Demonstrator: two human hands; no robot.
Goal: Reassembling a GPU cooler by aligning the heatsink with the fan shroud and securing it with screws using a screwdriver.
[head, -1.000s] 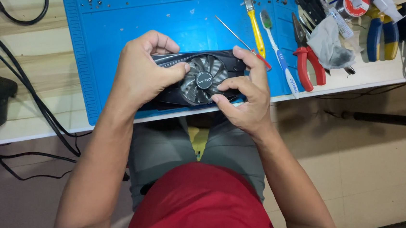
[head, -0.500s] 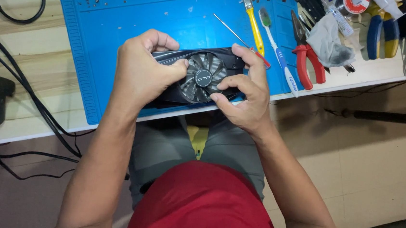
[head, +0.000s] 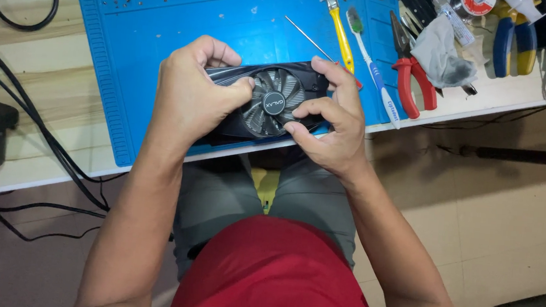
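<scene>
While both hands [head: 200, 92] grip graphics card [head: 270, 101], thumbs on fan [head: 276, 100]

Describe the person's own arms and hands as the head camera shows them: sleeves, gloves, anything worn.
Both arms are bare along all that shows, with no sleeve reaching the forearms. The left hand and the right hand wear no gloves, and no rings, watch or wristband can be seen. No cables or markings show on either arm. Below them the person wears a red top and grey shorts.
</scene>
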